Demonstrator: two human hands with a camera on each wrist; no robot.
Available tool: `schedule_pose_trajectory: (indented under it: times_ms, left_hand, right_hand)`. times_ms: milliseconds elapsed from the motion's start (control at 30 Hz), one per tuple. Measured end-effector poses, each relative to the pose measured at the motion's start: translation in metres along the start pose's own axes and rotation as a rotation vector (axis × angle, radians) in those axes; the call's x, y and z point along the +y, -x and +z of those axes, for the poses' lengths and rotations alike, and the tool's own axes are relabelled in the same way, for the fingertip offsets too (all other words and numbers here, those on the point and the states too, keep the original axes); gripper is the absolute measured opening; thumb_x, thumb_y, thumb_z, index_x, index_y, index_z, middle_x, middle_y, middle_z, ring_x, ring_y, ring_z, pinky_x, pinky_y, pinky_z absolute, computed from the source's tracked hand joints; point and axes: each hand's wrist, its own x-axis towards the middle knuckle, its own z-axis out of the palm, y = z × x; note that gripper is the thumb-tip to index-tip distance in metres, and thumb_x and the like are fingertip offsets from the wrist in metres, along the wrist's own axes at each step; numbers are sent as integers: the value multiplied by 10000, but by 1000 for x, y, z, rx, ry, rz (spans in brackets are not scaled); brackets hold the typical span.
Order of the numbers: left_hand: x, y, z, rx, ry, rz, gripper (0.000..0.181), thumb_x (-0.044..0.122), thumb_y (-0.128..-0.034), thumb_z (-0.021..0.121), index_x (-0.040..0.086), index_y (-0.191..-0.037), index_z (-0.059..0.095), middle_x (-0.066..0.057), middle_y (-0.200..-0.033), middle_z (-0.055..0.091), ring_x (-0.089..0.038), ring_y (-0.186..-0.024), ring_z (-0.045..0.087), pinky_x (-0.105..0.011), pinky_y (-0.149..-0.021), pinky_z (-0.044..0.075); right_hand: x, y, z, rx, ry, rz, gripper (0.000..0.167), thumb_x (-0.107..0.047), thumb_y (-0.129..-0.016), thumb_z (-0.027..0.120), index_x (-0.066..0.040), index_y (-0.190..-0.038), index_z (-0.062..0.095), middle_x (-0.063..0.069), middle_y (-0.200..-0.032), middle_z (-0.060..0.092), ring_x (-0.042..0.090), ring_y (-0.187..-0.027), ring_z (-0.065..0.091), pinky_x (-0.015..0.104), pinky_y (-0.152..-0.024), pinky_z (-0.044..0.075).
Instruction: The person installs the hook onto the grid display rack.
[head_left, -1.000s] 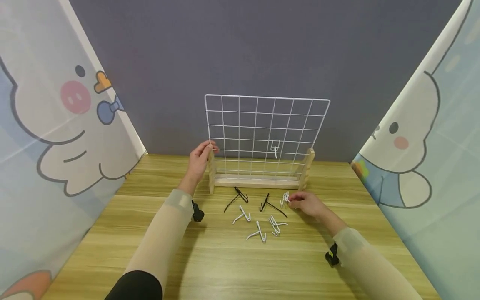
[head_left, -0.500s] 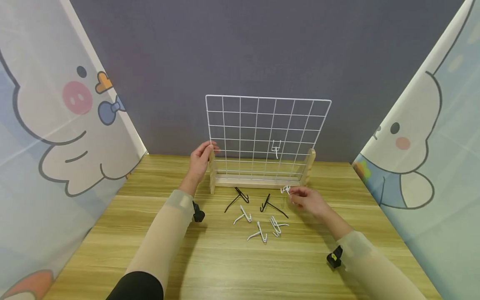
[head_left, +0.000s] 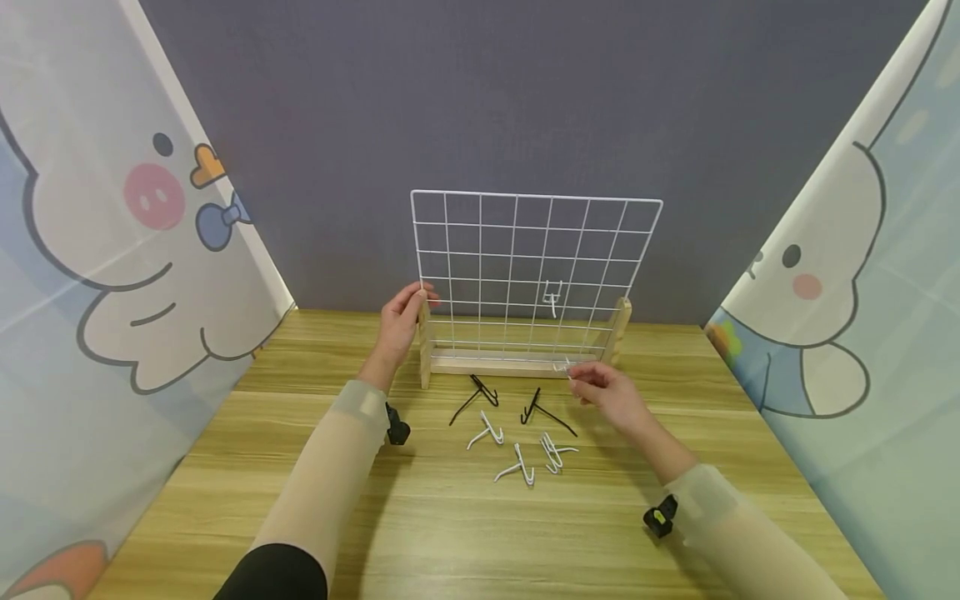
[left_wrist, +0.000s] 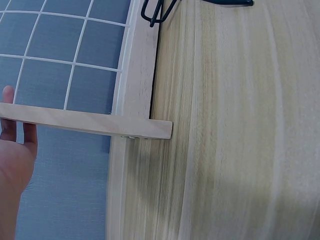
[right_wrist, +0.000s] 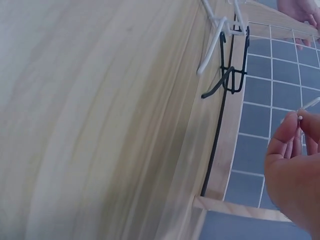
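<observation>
Both arms [head_left: 330, 467] reach forward, left grip [head_left: 400, 318] clasping, right grip [head_left: 611, 393] pinching.

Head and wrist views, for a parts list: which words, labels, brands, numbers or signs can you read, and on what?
No readable text anywhere.
Yellow-green patch on the right wrist's black device: too small to read.
Wire grid, wooden stand, hooks: no lettering visible.
Printed side panels: cartoon drawings, no words visible.
</observation>
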Motion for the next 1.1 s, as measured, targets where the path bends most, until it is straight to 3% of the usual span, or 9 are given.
schedule_pose_trajectory:
  times_ms: [67,267,500,700,833,1100]
  left_hand:
    - [0,0,0,0,-1,0,370,172,-1157,565,-132,-1360,624,46,-1062,796,-396,-1191,718,-244,-919,578]
    - [1,0,0,-1,-5,-1,377,192,-1156,580,-117,-1365,636,-145,-1176,784,-360,-1197,739,-245,-921,583]
    - [1,0,0,-6,17,-4,396,198,-1157,581,-133,-1370,626,32,-1078,802,-306,-1174,757,-241,-920,579]
    - [1,1,0,-1,3,0,359,204,-1156,584,-95,-1341,657,-57,-1135,797,-340,-1192,743,-248,-918,582]
    - [0,1,1,4,-2,0,337,206,-1155,586,-71,-1326,672,-139,-1179,783,-338,-1189,744,-249,-908,584]
    - [0,0,1,13,26,1,387,186,-1151,590,-133,-1366,629,-83,-1129,805,-343,-1163,754,-240,-875,584]
  right_hand:
    - [-1,0,2,7,-4,-9,302,-91,-1068,699,14,-1351,681,203,-1216,716,181,-986,681,354,-924,632]
    - [-7,-6,14,13,-42,-58,305,-58,-1059,697,39,-1349,691,198,-1165,727,151,-944,693,300,-874,627]
    - [-25,-14,36,9,-87,-87,300,-97,-1059,726,33,-1329,714,114,-1084,738,178,-931,694,298,-851,628]
    - [-42,-24,57,15,-100,-104,290,-129,-1068,727,13,-1321,738,53,-1028,742,95,-873,666,263,-818,603]
    - [-52,-30,70,20,-115,-115,315,-135,-1075,719,30,-1344,721,95,-1051,736,103,-886,665,245,-827,601]
    - [-76,-44,94,57,-151,-157,253,-138,-1076,718,-45,-1309,754,46,-1001,722,127,-893,668,252,-817,608]
